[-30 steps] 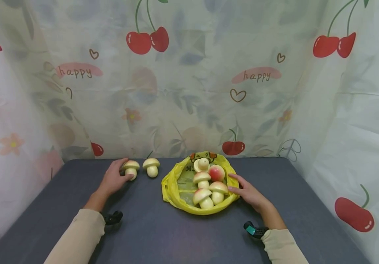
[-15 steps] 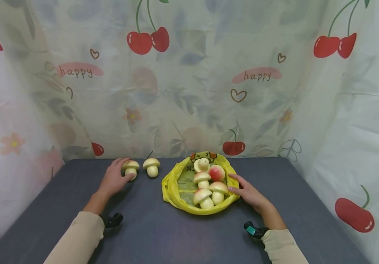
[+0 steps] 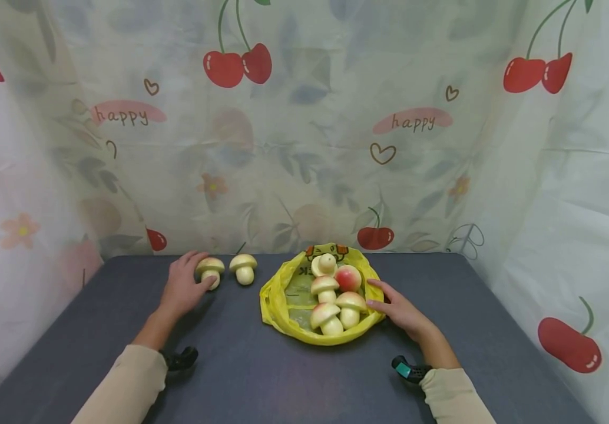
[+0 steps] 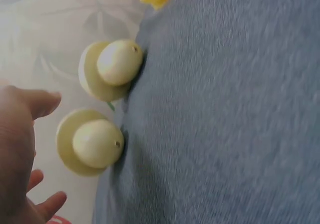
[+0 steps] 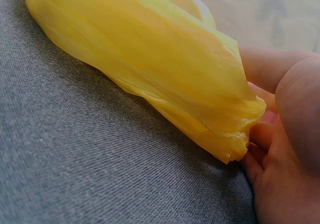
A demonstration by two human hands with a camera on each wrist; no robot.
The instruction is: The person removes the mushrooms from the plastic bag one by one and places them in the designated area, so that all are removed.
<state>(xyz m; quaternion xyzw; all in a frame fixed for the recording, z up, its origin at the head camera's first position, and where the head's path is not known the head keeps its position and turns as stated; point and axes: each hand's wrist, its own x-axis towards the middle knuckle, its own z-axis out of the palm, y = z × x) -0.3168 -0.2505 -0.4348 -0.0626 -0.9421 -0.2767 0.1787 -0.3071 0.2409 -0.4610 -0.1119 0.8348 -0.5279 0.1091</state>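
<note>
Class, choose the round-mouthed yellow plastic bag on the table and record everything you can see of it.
The yellow plastic bag looks thin and crinkled. It sits mouth up on the dark blue-grey tabletop, its sides gathered into a low, roughly round rim. Dark lettering shows inside, and an orange-and-black cartoon print on the far side. It contains four mostly cream mushroom shapes and one round red-and-cream piece. The person's bare right hand holds its right edge.

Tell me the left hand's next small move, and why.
Probably curl the left hand around the nearest mushroom: in the left wrist view, its thumb and fingers flank that mushroom with gaps showing. The right hand holds the rim of the yellow bag.
</note>
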